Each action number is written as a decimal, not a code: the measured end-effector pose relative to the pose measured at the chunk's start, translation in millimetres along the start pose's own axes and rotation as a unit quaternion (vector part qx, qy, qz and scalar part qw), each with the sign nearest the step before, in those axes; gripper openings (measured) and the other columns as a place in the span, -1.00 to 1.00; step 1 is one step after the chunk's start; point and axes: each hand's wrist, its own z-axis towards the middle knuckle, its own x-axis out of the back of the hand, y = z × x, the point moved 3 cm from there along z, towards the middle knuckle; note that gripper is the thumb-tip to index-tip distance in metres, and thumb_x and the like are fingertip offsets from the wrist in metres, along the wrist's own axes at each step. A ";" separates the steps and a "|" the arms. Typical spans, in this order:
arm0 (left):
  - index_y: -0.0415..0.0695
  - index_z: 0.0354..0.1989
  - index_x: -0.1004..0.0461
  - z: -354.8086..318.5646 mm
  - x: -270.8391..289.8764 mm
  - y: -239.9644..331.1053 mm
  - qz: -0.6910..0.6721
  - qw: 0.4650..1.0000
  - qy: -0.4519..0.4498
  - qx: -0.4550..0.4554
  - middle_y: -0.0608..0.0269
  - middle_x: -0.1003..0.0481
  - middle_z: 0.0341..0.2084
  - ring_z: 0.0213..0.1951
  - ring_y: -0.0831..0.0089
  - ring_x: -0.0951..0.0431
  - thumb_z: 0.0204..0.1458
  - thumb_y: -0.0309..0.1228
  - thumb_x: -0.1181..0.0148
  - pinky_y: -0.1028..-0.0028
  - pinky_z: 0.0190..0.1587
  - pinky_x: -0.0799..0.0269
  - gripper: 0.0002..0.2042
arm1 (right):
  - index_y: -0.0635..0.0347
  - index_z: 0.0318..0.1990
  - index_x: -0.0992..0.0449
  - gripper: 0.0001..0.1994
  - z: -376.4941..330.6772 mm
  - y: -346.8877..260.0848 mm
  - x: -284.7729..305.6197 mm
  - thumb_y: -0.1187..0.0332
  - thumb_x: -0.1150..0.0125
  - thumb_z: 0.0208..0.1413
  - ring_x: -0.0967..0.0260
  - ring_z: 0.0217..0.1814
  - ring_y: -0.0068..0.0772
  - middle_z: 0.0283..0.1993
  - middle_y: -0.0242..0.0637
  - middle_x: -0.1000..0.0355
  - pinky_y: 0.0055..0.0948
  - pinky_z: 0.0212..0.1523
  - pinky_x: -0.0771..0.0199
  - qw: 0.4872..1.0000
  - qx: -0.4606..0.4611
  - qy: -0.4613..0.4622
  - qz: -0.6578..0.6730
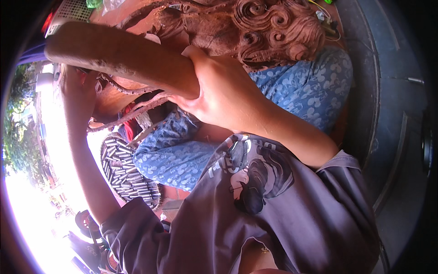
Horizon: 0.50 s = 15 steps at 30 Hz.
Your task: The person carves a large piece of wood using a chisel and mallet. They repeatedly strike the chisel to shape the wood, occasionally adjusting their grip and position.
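Observation:
My right hand (223, 86) is wrapped round one end of a thick, rounded wooden mallet (123, 57). The mallet stretches across to the upper left, above my left hand (75, 89). That left hand is curled beside the reddish-brown wood carving (214, 34); the mallet and glare hide part of its fingers, and what they hold cannot be made out. Deep curls and swirls cover the carving's right part. Thin, branch-like wooden strips (137, 109) run below the mallet. The carving lies just beyond my knees, partly behind the mallet and my right hand.
Left of my legs, a round tray (157, 201) holds many metal chisels (123, 164). A light plastic basket (73, 13) and a green bag (94, 3) are at the upper left. A pale cable (336, 34) lies right of the carving. Dark panels (401, 114) line the right side.

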 end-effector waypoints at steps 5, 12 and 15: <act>-0.25 0.08 -0.36 6.8 -8.4 0.4 -0.060 0.996 -0.037 0.050 0.01 -0.53 -0.09 -0.02 0.19 -0.55 0.11 -0.52 -0.16 0.27 0.01 -0.42 -0.65 | 0.33 -0.26 -0.39 -0.58 2.4 6.2 8.5 0.27 -0.48 -0.17 -0.55 -0.39 0.06 -0.47 0.06 -0.50 -0.13 -0.33 -0.55 0.998 0.002 -0.029 -0.058; -0.23 0.06 -0.32 -23.0 27.8 -52.3 -0.433 0.901 -0.017 -0.015 0.18 -0.45 -0.11 0.05 0.29 -0.48 0.14 -0.60 -0.09 0.35 0.16 -0.30 -0.70 | 0.32 -0.17 -0.43 -0.52 -11.5 14.9 8.2 0.17 -0.48 -0.13 -0.54 -0.44 0.01 -0.47 0.03 -0.51 -0.16 -0.42 -0.51 0.993 0.000 -0.067 0.096; -0.28 0.19 -0.22 -95.6 75.0 -77.6 -0.424 0.889 0.130 0.116 0.10 -0.45 -0.10 0.03 0.30 -0.48 0.22 -0.52 -0.07 0.30 0.21 -0.32 -0.62 | 0.29 -0.05 -0.44 -0.46 -38.6 27.9 -6.2 0.28 -0.55 -0.19 -0.54 -0.45 -0.19 -0.41 -0.06 -0.53 -0.29 -0.38 -0.50 0.954 -0.038 -0.086 0.286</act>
